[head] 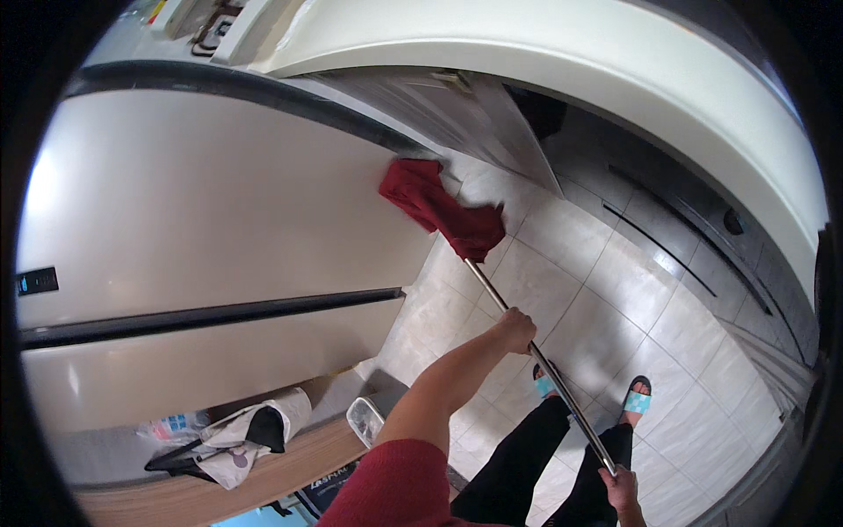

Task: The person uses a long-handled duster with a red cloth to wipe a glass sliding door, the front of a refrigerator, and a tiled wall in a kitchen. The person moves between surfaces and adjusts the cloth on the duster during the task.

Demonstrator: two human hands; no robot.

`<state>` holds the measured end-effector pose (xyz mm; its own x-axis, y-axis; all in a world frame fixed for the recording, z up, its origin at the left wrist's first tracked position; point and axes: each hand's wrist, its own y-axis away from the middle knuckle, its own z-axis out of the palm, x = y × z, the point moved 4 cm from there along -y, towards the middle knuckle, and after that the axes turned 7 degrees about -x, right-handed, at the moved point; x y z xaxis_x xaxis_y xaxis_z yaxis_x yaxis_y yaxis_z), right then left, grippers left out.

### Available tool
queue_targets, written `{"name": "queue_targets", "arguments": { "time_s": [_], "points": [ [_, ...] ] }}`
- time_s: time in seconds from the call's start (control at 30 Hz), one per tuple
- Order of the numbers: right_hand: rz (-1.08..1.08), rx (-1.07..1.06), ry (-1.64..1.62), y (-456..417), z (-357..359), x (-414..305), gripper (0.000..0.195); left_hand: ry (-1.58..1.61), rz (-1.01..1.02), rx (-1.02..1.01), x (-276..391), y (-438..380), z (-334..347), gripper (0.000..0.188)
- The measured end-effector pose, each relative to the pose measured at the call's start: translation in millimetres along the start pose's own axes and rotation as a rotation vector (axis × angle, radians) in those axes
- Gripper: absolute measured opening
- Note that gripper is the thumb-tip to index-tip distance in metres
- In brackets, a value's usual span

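A mop with a metal pole (489, 284) slants across the view from the upper left to the lower right. My left hand (517, 331) is wrapped around the middle of the pole. Near the pole's lower-right end, my right hand (620, 489) grips it too. A dark red cloth (454, 207) covers the mop's far end and hides the head beneath. It lies by the lower corner of a pale refrigerator (217, 204), over light floor tiles (560, 263). Whether the cloth touches the refrigerator cannot be told.
A grey panel door (448, 122) stands beyond the cloth. Close to my left arm is a small lined bin (364, 421). A cloth bag (253, 438) lies near a wood-coloured board (309, 461). My feet wear checkered slide sandals (637, 400).
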<state>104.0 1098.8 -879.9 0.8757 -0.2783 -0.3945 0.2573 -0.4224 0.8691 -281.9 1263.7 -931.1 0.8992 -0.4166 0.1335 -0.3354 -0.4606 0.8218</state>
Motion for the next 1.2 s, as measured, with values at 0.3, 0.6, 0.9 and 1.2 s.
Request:
{"name": "queue_targets", "arguments": {
  "time_s": [0.3,0.6,0.9,1.2],
  "points": [
    [-0.205,-0.218,-0.149,34,-60,6,0.036,0.121,-0.162,-0.050,39,122,-84,0.029],
    [-0.586,-0.111,0.005,27,-109,-80,0.042,-0.002,-0.437,0.041,30,291,-221,0.027],
    [-1.012,-0.106,-0.245,115,-156,-290,0.029,-0.360,-0.896,0.189,11,508,-362,0.017],
    [-1.142,-0.205,-0.266,213,-165,-421,0.032,-0.699,-1.171,0.563,14,671,-418,0.016]
  ]
}}
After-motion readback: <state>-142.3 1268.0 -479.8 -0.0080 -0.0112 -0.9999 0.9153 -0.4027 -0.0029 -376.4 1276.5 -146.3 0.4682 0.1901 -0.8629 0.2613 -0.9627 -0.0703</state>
